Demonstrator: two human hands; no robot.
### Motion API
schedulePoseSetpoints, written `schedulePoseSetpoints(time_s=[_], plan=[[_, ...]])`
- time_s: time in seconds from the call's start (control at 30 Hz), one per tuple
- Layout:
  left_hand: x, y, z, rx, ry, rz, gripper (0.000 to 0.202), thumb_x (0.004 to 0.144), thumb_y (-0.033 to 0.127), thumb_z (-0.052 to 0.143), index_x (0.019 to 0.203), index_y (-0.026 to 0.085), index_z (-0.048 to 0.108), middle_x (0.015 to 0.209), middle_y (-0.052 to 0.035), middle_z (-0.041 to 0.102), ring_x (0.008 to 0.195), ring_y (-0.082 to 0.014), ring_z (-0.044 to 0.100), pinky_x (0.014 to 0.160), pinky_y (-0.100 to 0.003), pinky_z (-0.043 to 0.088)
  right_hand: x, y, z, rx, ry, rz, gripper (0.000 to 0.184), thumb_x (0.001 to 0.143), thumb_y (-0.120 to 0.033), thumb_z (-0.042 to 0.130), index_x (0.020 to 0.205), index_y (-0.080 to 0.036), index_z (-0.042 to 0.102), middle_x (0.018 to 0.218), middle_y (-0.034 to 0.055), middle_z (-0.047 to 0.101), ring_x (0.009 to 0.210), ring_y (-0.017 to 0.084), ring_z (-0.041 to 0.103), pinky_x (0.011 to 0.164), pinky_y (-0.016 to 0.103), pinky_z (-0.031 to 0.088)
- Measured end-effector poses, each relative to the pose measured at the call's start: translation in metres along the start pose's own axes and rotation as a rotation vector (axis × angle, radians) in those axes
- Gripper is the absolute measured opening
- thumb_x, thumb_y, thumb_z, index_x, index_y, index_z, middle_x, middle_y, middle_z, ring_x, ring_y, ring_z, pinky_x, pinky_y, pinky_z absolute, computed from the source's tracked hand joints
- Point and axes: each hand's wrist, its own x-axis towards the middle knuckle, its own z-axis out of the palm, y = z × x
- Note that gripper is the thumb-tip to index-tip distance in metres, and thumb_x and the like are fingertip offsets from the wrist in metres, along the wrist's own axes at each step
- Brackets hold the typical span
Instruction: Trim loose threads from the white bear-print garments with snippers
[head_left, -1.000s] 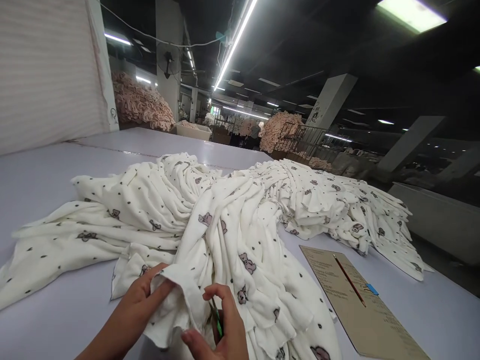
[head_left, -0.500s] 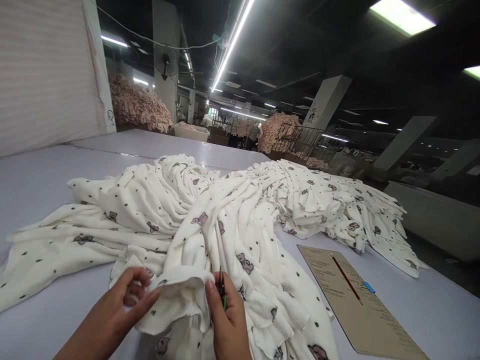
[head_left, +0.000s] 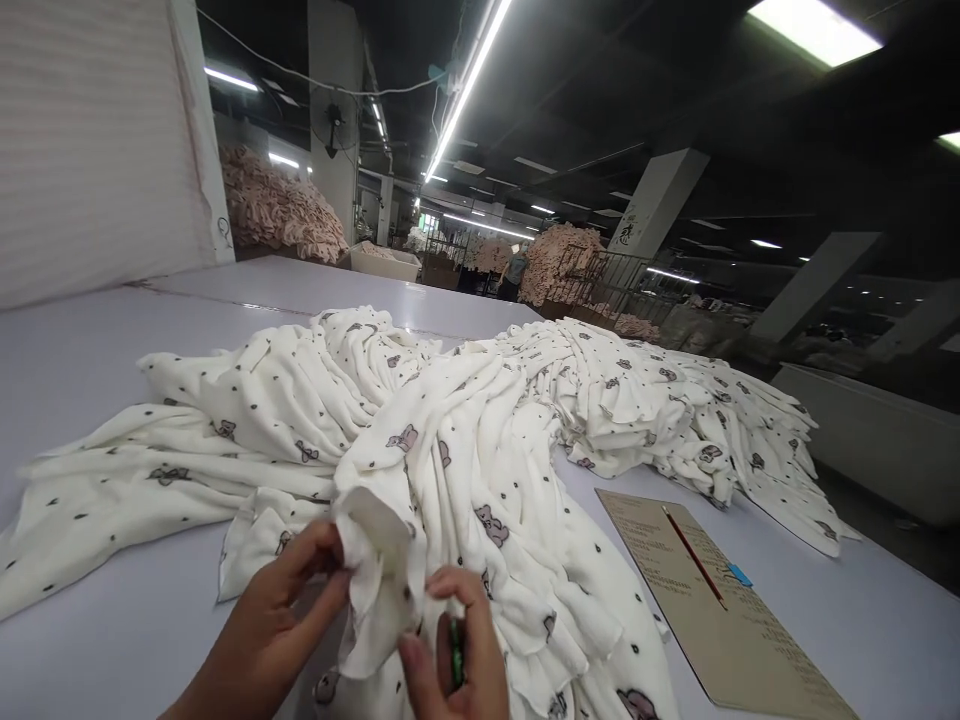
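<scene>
A white garment (head_left: 465, 480) printed with small dark hearts and grey-pink bears lies bunched on the white table (head_left: 112, 350). My left hand (head_left: 281, 610) pinches a raised fold of its hem between thumb and fingers. My right hand (head_left: 457, 650) is closed beside that fold, touching the cloth and holding small green-handled snips (head_left: 454, 640) against the palm.
A heap of the same printed garments (head_left: 675, 410) spreads across the table to the right. A brown cardboard sheet (head_left: 720, 610) with a red pencil (head_left: 694, 558) and a blue clip lies at the near right. Pink fabric piles and metal racks stand far behind.
My left hand has moved right and taken hold of the hem, lifting it into an upright fold. My right hand has dropped lower, with the snips tucked down in the palm.
</scene>
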Motion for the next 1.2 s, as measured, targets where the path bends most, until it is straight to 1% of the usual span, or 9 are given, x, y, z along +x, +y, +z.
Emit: schedulePoseSetpoints(time_s=[0.13,0.23,0.33,0.43,0.5,0.67,0.8,0.97,1.2], plan=[[0.003,0.01,0.007,0.133,-0.261,0.093,0.02,0.084,0.036,0.051,0.071,0.022,0.056,0.073,0.0,0.059,0.075,-0.0176,0.055,0.067,-0.021,0.044,0.038,-0.023,-0.019,-0.069,-0.182,-0.088,0.059,0.075,-0.039,0.069,0.128,-0.027,0.045,0.122,0.0068,0.055,0.099,0.023,0.058,0.083,0.028,0.045],[0.004,0.002,0.018,0.066,-0.303,0.057,0.016,0.087,0.036,0.046,0.084,0.023,0.056,0.08,0.0005,0.061,0.08,-0.0174,0.056,0.075,-0.022,0.045,0.058,-0.028,-0.011,-0.084,-0.386,-0.063,0.02,0.085,-0.034,0.059,0.1,-0.021,0.063,0.087,0.0015,0.065,0.081,0.018,0.06,0.074,0.025,0.044],[-0.003,-0.018,0.032,0.076,-0.095,0.078,0.032,0.076,0.034,0.062,0.105,0.026,0.052,0.093,0.0,0.061,0.086,-0.0188,0.056,0.083,-0.025,0.044,0.066,-0.025,0.0,0.031,-0.232,0.052,0.023,0.089,-0.035,0.052,0.073,-0.019,0.054,0.068,-0.0033,0.053,0.067,0.013,0.051,0.064,0.021,0.04],[-0.012,-0.031,0.041,0.141,0.035,0.202,0.032,0.066,0.025,0.068,0.096,0.024,0.058,0.105,-0.0041,0.06,0.101,-0.0242,0.053,0.091,-0.028,0.039,0.071,-0.017,0.002,0.087,-0.122,0.117,0.025,0.09,-0.038,0.048,0.073,-0.02,0.047,0.065,-0.0053,0.044,0.063,0.012,0.043,0.061,0.021,0.038],[-0.011,-0.031,0.04,0.079,-0.03,0.134,0.011,0.076,0.029,0.059,0.085,0.023,0.061,0.098,-0.0043,0.062,0.098,-0.0239,0.054,0.087,-0.027,0.04,0.073,-0.01,-0.003,0.096,-0.099,0.139,0.026,0.091,-0.039,0.045,0.073,-0.02,0.044,0.065,-0.0056,0.041,0.061,0.011,0.041,0.059,0.021,0.037],[0.007,-0.018,0.022,-0.114,-0.215,-0.135,0.031,0.083,0.046,0.054,0.071,0.018,0.058,0.067,0.002,0.05,0.068,-0.0151,0.045,0.062,-0.02,0.039,0.06,0.006,-0.018,0.04,-0.066,0.156,0.017,0.088,-0.034,0.052,0.08,-0.02,0.051,0.072,-0.0023,0.048,0.07,0.015,0.048,0.066,0.024,0.039],[0.012,-0.014,0.021,-0.157,-0.213,-0.18,0.033,0.081,0.048,0.057,0.071,0.016,0.059,0.068,0.0022,0.051,0.069,-0.0145,0.045,0.062,-0.019,0.039,0.032,0.004,-0.02,-0.139,0.049,-0.155,0.013,0.086,-0.022,0.054,0.098,-0.024,0.052,0.089,0.0019,0.053,0.082,0.017,0.054,0.072,0.026,0.042],[0.008,-0.006,0.026,-0.05,-0.325,-0.081,0.035,0.088,0.046,0.045,0.067,0.018,0.054,0.068,0.0027,0.048,0.069,-0.0145,0.046,0.064,-0.02,0.039,0.017,0.0,-0.015,-0.406,-0.118,-0.501,0.028,0.081,-0.013,0.048,0.106,-0.026,0.054,0.089,0.0041,0.057,0.064,0.017,0.057,0.055,0.026,0.044],[-0.004,-0.01,0.03,0.128,-0.243,0.094,0.021,0.087,0.039,0.044,0.082,0.024,0.057,0.082,0.0014,0.057,0.084,-0.018,0.055,0.077,-0.023,0.04,0.028,-0.009,-0.01,-0.207,-0.224,-0.182,0.01,0.086,-0.021,0.044,0.08,-0.021,0.052,0.077,0.0017,0.052,0.068,0.017,0.053,0.06,0.026,0.039]])
